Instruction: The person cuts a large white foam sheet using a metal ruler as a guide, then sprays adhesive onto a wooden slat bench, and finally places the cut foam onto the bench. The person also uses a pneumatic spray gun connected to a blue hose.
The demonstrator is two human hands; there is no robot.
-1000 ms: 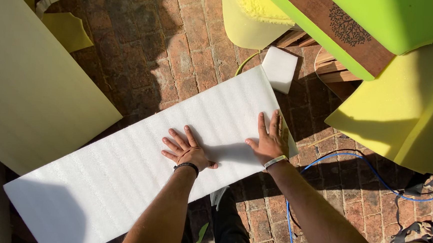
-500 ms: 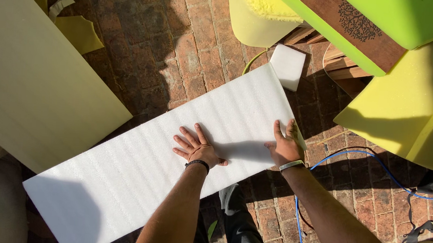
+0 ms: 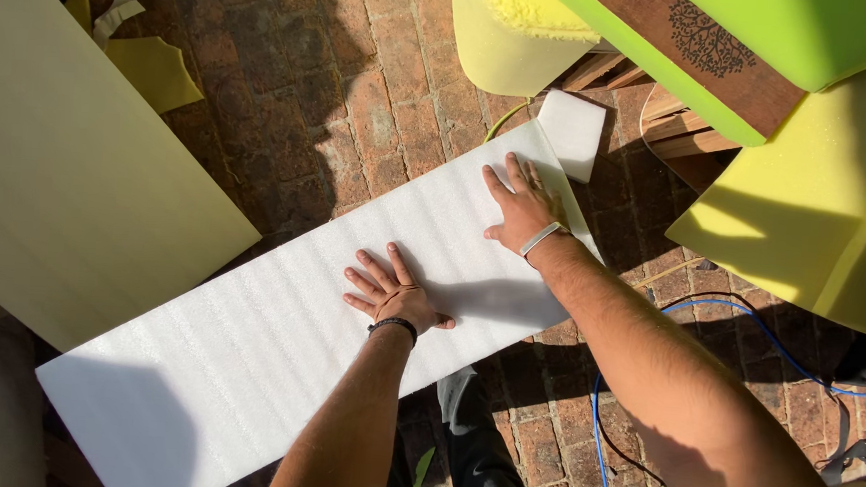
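2 hands: left hand (image 3: pixel 397 293) and right hand (image 3: pixel 523 207). 1 long white foam sheet (image 3: pixel 277 334), 1 small white foam block (image 3: pixel 572 132), 1 blue cable (image 3: pixel 748 328), approx. 3 yellow foam pieces (image 3: pixel 805 216), 1 pale board (image 3: pixel 67 171).

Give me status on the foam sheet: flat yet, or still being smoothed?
Done: the white foam sheet lies unrolled across the brick floor. In hand: the left hand presses flat mid-sheet, and the right hand presses near the far end, beside a small white foam block. Neither has a grip on anything. Left: no cut, fold or mark shows on the sheet yet.
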